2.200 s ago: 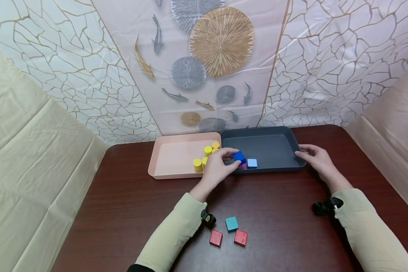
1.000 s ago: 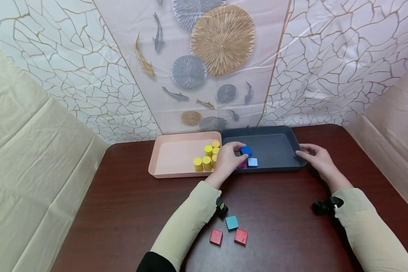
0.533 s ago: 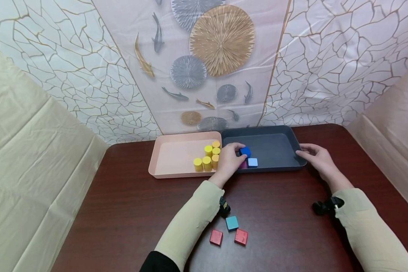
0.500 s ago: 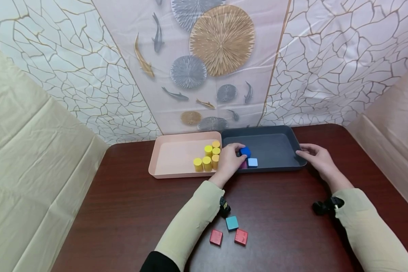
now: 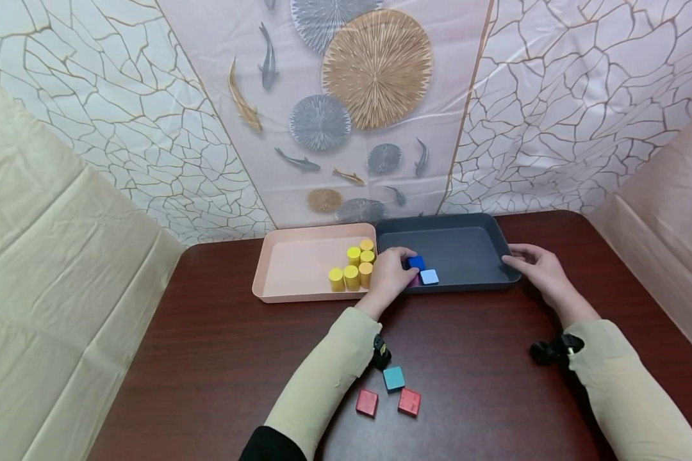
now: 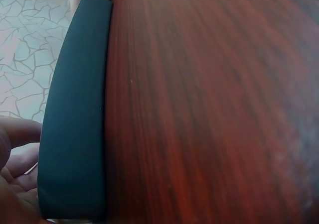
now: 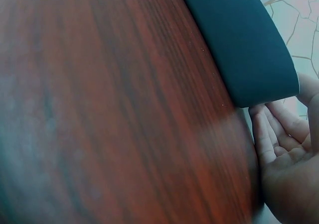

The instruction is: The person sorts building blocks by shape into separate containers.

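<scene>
In the head view my left hand (image 5: 389,275) reaches into the left end of the dark tray (image 5: 461,246). Its thumb and fingers pinch a dark blue cube (image 5: 417,262), low inside the tray. Right in front of that cube lies a light blue cube (image 5: 429,277), and a purple piece (image 5: 415,280) shows partly beside my thumb. My right hand (image 5: 536,269) holds the tray's right end, thumb over the rim. In the right wrist view its fingers (image 7: 281,129) lie against the outside of the tray end. The tray wall (image 6: 75,109) hides the cubes in the left wrist view.
A pink tray (image 5: 288,262) adjoins the dark one on its left, with several yellow cylinders (image 5: 352,276) standing at its right end. Nearer on the brown table (image 5: 219,358) lie a teal cube (image 5: 394,379) and two red cubes (image 5: 366,403). A patterned cloth hangs behind.
My left hand has carried the dark blue cube right and lowered it into the tray, behind the purple piece and light blue cube. My right hand has stayed at the tray's right end.
</scene>
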A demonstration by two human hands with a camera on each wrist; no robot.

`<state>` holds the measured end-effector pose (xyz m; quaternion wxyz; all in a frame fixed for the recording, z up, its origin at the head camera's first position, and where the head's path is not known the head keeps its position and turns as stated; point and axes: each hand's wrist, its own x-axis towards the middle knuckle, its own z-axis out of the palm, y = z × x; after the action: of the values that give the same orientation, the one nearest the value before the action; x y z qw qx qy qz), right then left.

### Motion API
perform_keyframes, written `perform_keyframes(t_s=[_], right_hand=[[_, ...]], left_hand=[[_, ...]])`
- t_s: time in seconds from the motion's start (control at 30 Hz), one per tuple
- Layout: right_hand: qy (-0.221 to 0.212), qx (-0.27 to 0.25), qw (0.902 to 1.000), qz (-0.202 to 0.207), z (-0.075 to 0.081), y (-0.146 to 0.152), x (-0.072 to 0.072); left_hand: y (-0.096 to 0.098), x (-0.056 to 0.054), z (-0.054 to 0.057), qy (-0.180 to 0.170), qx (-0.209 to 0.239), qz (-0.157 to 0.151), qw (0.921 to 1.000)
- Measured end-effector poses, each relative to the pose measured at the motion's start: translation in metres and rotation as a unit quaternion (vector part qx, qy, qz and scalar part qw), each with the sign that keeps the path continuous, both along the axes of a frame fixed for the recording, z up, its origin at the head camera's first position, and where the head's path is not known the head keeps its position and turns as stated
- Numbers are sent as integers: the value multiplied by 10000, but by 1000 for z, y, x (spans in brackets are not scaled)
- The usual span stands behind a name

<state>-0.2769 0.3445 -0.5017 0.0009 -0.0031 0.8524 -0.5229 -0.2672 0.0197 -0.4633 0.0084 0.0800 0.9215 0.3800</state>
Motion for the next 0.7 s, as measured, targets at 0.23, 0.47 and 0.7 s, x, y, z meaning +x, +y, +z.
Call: perform_keyframes(t_s=[0.23, 0.47, 0.7], right_hand=[[77, -15, 10000, 13, -1, 1, 0], [106, 25, 9999, -23, 1, -1, 2], [91, 15, 10000, -22, 1, -1, 2]], left_hand=[[0, 0, 0, 57, -189, -103, 9998], [0, -1, 0, 20, -289, -133, 9995], [0, -3, -1, -32, -276, -127, 9995]])
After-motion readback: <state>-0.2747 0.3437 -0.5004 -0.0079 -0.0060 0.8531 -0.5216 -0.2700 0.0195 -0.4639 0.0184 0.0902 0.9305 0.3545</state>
